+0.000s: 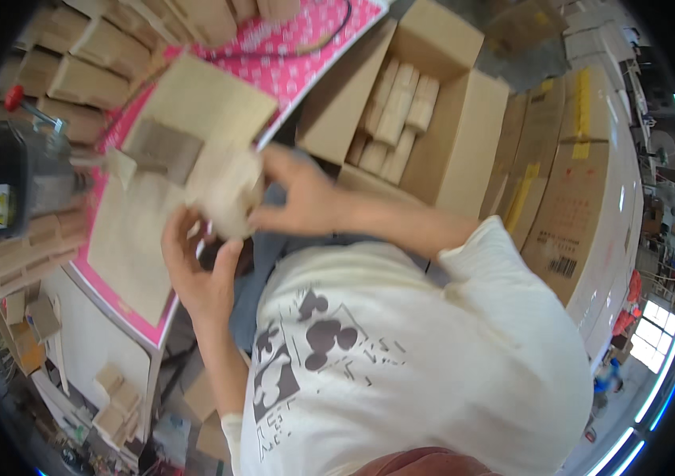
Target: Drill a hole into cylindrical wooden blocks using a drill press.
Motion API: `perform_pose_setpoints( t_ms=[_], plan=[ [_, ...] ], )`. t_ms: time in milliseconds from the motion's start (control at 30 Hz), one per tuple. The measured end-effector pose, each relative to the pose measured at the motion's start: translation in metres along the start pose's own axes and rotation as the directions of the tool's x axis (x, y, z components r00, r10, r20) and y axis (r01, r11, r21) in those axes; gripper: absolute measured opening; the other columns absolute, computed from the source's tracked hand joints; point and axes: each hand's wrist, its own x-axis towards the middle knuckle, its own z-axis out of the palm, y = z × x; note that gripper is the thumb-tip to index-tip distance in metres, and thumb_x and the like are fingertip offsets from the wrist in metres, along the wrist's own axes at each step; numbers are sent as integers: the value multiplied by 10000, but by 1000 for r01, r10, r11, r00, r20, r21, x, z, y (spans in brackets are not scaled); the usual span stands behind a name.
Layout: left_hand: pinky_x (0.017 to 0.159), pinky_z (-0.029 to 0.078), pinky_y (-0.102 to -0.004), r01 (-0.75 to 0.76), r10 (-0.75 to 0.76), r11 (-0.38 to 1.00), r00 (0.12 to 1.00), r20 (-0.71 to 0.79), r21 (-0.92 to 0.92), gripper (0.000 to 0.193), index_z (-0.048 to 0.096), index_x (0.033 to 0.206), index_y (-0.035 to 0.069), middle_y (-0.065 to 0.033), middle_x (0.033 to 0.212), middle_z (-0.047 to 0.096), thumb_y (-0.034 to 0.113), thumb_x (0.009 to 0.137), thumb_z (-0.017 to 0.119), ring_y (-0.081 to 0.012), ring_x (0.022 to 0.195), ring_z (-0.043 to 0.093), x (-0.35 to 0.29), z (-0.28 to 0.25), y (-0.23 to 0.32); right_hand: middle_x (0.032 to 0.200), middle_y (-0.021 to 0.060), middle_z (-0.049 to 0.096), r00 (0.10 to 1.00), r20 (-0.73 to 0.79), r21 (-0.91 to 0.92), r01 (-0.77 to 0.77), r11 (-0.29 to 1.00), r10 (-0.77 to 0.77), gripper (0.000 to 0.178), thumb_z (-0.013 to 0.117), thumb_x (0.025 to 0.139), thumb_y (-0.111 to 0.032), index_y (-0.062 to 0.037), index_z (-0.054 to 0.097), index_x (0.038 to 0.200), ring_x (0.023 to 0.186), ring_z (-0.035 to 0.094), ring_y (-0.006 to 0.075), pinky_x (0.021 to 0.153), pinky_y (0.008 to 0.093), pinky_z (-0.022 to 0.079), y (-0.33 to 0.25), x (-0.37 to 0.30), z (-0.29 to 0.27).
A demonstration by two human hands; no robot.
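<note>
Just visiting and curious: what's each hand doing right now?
Left hand: open, fingers curved near the wooden block; contact unclear.
Right hand: closed, holding that wooden block.

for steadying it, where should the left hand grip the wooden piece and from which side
Probably the lower left part of the wooden piece, approached from lower left. The right hand covers its right side, while the left hand is at its lower left edge, thumb and fingers apart. The piece looks chunky and rounded, so a curved grip should suit; blur hides finer edges.

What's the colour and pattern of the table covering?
The table covering is bright pink with small white markings; best seen in the head view.
</note>
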Motion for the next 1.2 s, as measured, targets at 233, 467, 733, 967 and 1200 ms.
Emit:
perform_pose_setpoints(
  t_ms=[233, 467, 733, 967, 1200],
  plan=[
    [1024, 564, -336, 65, -65, 975, 998, -7, 211, 529, 634, 1548, 5, -100, 1241, 778, 87, 1067, 839, -182, 1121, 731, 19, -16, -10, 1326, 135, 755, 695, -502, 331, -396, 857, 515, 559, 824, 1037, -276, 2, 648, 1489, 1149, 742, 189, 928, 361, 619, 42, -79, -144],
    [794, 486, -240, 169, -114, 936, 975, -189, 310, 418, 688, 1492, 7, 2, 1011, 721, 156, 1119, 803, -66, 876, 607, 10, -55, -71, 1241, 244, 756, 220, -606, 158, -909, 386, 764, 770, 864, 948, -421, 101, 567, 1431, 1085, 759, 261, 900, 392, 614, 166, -139, -225],
    [702, 456, -216, 136, -62, 923, 976, -209, 360, 339, 738, 1406, 7, 7, 970, 703, 96, 1089, 817, -55, 769, 553, 10, -45, -74, 1430, 415, 697, 295, -684, -354, -934, 49, 667, 896, 826, 935, -344, 165, 390, 1531, 1373, 710, 502, 1178, 505, 573, 267, -144, -263],
    [697, 444, -219, 112, -25, 910, 976, -216, 400, 291, 761, 1357, 8, 8, 965, 686, 78, 1081, 820, -54, 765, 540, 6, -43, -75, 1583, 341, 637, 137, -720, -322, -935, -152, 681, 884, 723, 1022, -227, 101, 273, 1708, 1474, 658, 442, 1223, 493, 560, 293, -120, -273],
    [716, 453, -236, 53, 38, 874, 984, -177, 482, 274, 775, 1340, 16, 4, 997, 696, 73, 1075, 821, -73, 794, 552, 8, -44, -71, 1582, 247, 619, 395, -724, -576, -797, -180, 565, 686, 748, 1015, -238, -20, 499, 1616, 1487, 639, 444, 1191, 526, 581, 275, -112, -256]
  ],
)
